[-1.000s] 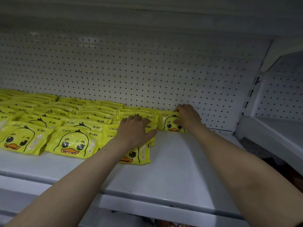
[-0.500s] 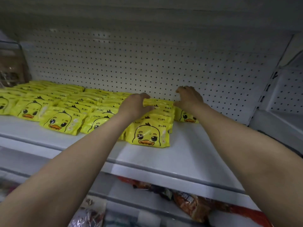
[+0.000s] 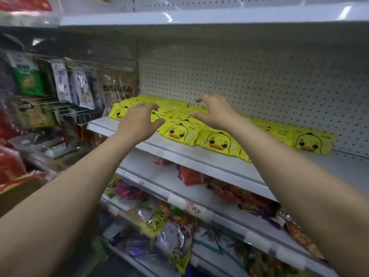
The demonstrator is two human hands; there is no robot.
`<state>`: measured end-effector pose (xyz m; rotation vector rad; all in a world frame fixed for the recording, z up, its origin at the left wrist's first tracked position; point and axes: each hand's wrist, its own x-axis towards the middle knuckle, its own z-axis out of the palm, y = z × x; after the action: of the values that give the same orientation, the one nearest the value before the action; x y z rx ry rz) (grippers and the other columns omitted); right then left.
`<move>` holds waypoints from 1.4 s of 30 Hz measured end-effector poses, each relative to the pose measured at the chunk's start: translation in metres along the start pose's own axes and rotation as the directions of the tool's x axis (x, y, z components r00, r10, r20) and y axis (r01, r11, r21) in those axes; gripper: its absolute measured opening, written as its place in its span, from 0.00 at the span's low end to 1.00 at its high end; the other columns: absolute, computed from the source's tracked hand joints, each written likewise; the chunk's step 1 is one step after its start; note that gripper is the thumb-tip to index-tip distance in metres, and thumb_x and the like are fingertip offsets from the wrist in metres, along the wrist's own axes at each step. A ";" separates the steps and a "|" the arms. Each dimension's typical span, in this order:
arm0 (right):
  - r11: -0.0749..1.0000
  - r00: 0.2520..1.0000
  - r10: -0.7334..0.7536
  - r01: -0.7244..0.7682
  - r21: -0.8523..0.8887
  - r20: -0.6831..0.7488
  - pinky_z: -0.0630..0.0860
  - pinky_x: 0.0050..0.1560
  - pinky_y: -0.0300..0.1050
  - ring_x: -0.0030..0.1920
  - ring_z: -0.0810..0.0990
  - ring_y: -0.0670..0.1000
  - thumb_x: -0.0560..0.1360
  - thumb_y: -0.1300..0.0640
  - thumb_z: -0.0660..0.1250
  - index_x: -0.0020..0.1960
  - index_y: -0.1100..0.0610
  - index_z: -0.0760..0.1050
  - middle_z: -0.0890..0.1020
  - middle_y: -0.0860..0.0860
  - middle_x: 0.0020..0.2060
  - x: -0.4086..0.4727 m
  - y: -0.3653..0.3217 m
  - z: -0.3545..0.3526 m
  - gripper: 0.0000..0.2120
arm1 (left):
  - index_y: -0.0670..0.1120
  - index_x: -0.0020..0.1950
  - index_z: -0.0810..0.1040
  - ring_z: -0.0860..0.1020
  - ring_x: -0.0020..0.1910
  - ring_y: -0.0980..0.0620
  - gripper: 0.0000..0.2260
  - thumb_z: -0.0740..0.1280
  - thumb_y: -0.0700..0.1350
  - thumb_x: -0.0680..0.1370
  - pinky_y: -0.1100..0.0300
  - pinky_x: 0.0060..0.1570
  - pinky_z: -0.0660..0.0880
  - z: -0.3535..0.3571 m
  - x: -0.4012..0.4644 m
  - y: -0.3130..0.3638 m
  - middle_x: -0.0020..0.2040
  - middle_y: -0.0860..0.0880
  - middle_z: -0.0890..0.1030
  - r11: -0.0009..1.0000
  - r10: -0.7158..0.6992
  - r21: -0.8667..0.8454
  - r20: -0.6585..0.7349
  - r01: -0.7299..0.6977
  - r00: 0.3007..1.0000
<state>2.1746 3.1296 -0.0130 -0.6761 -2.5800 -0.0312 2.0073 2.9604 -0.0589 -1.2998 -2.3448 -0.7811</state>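
Note:
Several yellow packs with a cartoon duck face lie in overlapping rows on a white shop shelf in front of a pegboard back wall. My left hand hovers over the left part of the rows with its fingers spread and loosely bent, holding nothing. My right hand hangs above the middle of the rows, fingers also spread and empty. One duck pack lies at the right end of the row.
Snack bags hang on wire hooks to the left of the shelf. Lower shelves carry mixed colourful snack bags and price tags. Another white shelf runs overhead. The right part of the duck shelf is bare.
Both hands have lifted off the packs and now hover with fingers spread. The view has pulled back and swung left, so lower shelves and hanging bags show.

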 end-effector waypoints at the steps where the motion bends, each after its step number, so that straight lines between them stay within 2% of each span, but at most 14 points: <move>1: 1.000 1.000 -0.022 0.022 0.019 -0.002 0.69 0.67 0.54 0.69 0.70 0.55 0.74 0.38 0.67 0.67 0.48 0.72 0.75 0.51 0.67 0.000 -0.022 0.004 0.25 | 0.49 0.69 0.73 0.74 0.62 0.40 0.24 0.67 0.59 0.76 0.49 0.58 0.72 -0.013 -0.011 -0.018 0.62 0.41 0.78 1.000 -0.009 0.019 -0.012 0.009 1.000; 5: 0.993 0.994 -0.111 0.110 0.045 0.000 0.67 0.65 0.51 0.71 0.67 0.53 0.75 0.38 0.65 0.69 0.47 0.71 0.74 0.49 0.68 -0.006 -0.105 0.021 0.25 | 0.48 0.70 0.72 0.73 0.63 0.41 0.25 0.65 0.59 0.77 0.46 0.60 0.72 -0.058 -0.057 -0.079 0.64 0.42 0.77 0.996 -0.021 0.083 -0.026 0.024 0.999; 9: 0.973 0.979 -0.203 0.201 0.111 0.010 0.67 0.65 0.50 0.71 0.67 0.53 0.76 0.39 0.65 0.69 0.47 0.71 0.73 0.49 0.69 -0.009 -0.175 0.042 0.25 | 0.48 0.69 0.73 0.74 0.61 0.42 0.24 0.67 0.58 0.76 0.49 0.57 0.72 -0.091 -0.090 -0.122 0.63 0.43 0.78 0.990 -0.045 0.127 -0.061 0.052 0.997; 14: 0.936 0.946 -0.321 0.312 0.165 0.034 0.57 0.64 0.41 0.71 0.64 0.52 0.78 0.44 0.66 0.71 0.51 0.70 0.72 0.50 0.70 0.007 -0.236 0.063 0.24 | 0.46 0.67 0.75 0.76 0.59 0.42 0.23 0.69 0.55 0.76 0.49 0.57 0.72 -0.115 -0.105 -0.180 0.60 0.42 0.79 0.981 -0.058 0.179 -0.126 0.080 0.990; 16: 0.923 0.938 -0.346 0.335 0.188 0.028 0.59 0.64 0.42 0.71 0.65 0.52 0.77 0.44 0.66 0.71 0.51 0.70 0.71 0.49 0.70 0.021 -0.256 0.078 0.24 | 0.47 0.67 0.75 0.75 0.59 0.41 0.23 0.69 0.56 0.76 0.48 0.58 0.73 -0.117 -0.104 -0.210 0.61 0.43 0.78 0.975 -0.072 0.196 -0.142 0.099 0.987; 18: 0.915 0.932 -0.360 0.349 0.202 0.024 0.63 0.66 0.46 0.71 0.66 0.53 0.76 0.42 0.66 0.71 0.48 0.69 0.71 0.49 0.70 0.041 -0.275 0.096 0.26 | 0.48 0.68 0.74 0.75 0.60 0.42 0.23 0.67 0.58 0.76 0.48 0.58 0.74 -0.118 -0.099 -0.240 0.62 0.44 0.78 0.966 -0.098 0.225 -0.144 0.129 0.985; 23: 0.884 0.913 -0.409 0.400 0.242 -0.013 0.64 0.67 0.47 0.70 0.68 0.52 0.76 0.41 0.66 0.71 0.49 0.69 0.72 0.49 0.69 0.104 -0.327 0.139 0.26 | 0.51 0.68 0.73 0.73 0.62 0.41 0.22 0.66 0.58 0.77 0.47 0.60 0.73 -0.122 -0.069 -0.311 0.64 0.44 0.77 0.946 -0.140 0.273 -0.139 0.174 0.980; 30: 0.850 0.883 -0.467 0.436 0.295 0.042 0.68 0.67 0.52 0.70 0.67 0.52 0.76 0.38 0.65 0.72 0.46 0.67 0.71 0.47 0.69 0.211 -0.418 0.197 0.27 | 0.52 0.70 0.71 0.72 0.64 0.42 0.24 0.65 0.59 0.77 0.46 0.61 0.73 -0.136 -0.011 -0.426 0.67 0.46 0.74 0.921 -0.238 0.293 -0.092 0.255 0.967; 39: 0.862 0.868 -0.473 0.420 0.285 0.152 0.66 0.67 0.49 0.72 0.65 0.52 0.77 0.40 0.64 0.73 0.47 0.66 0.68 0.48 0.72 0.294 -0.510 0.285 0.26 | 0.50 0.69 0.71 0.72 0.63 0.41 0.22 0.63 0.58 0.78 0.44 0.59 0.74 -0.118 0.031 -0.577 0.65 0.44 0.74 0.913 -0.296 0.293 -0.003 0.284 0.955; 42: 0.881 0.877 -0.438 0.375 0.289 0.197 0.63 0.68 0.48 0.72 0.64 0.53 0.78 0.41 0.65 0.74 0.49 0.65 0.67 0.50 0.72 0.314 -0.536 0.322 0.27 | 0.49 0.68 0.72 0.72 0.62 0.40 0.22 0.63 0.58 0.78 0.44 0.57 0.74 -0.100 0.042 -0.627 0.64 0.44 0.75 0.932 -0.263 0.274 0.066 0.236 0.963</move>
<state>1.5415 2.8468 -0.1081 -0.0313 -2.8661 0.2497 1.4533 2.6587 -0.1437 -0.9623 -2.6236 -0.4559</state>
